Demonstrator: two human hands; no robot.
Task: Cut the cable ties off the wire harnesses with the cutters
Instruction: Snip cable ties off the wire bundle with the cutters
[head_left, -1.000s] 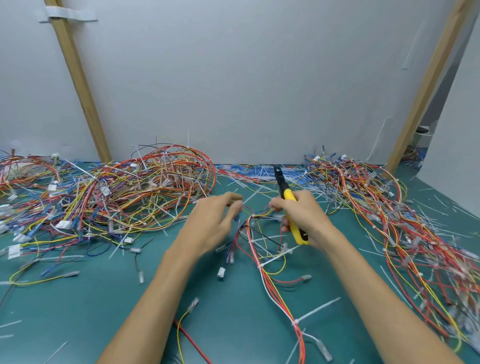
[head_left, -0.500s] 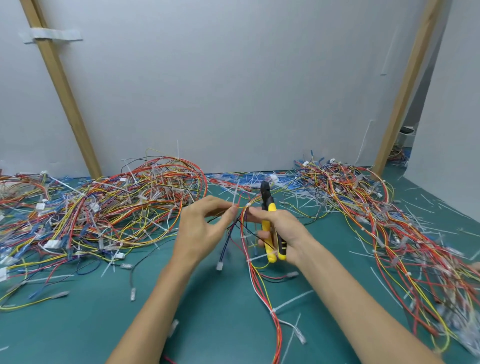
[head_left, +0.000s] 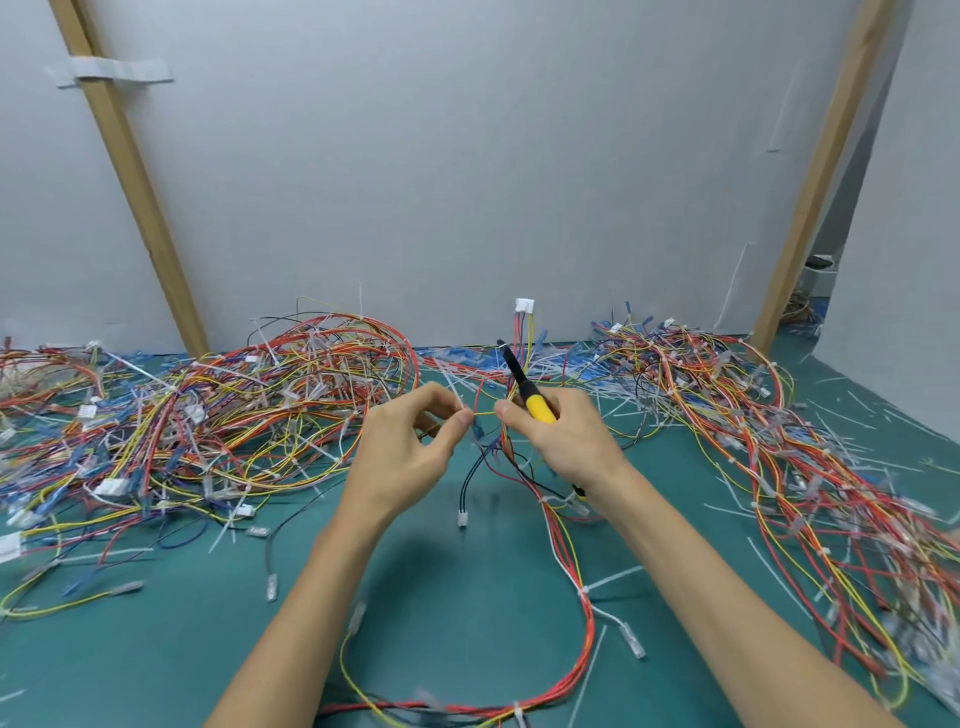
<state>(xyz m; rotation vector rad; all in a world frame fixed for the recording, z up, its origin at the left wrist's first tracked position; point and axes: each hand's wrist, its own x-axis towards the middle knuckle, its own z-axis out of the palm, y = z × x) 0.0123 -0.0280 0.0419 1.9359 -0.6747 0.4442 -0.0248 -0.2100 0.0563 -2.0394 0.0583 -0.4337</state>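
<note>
A wire harness (head_left: 563, 551) of red, yellow and black wires is lifted off the green mat between my hands and loops down toward the near edge. My left hand (head_left: 410, 447) pinches a wire and a white cable tie (head_left: 451, 383) between thumb and fingers. My right hand (head_left: 561, 436) grips the yellow-handled cutters (head_left: 525, 391), black jaws pointing up and away, while its thumb and forefinger also pinch the yellow wire. White ties (head_left: 584, 591) still bind the harness lower down. One white connector (head_left: 524, 305) stands raised behind the cutters.
A big tangle of harnesses (head_left: 218, 415) covers the mat at left, another heap (head_left: 769, 441) runs down the right side. Cut white tie scraps (head_left: 613, 400) litter the mat behind my hands. A grey wall with two slanted wooden battens (head_left: 135, 176) closes the back.
Both hands have risen and come together, lifting the harness off the mat. The cutters tilted from upright to leaning left. A white connector now sticks up behind them.
</note>
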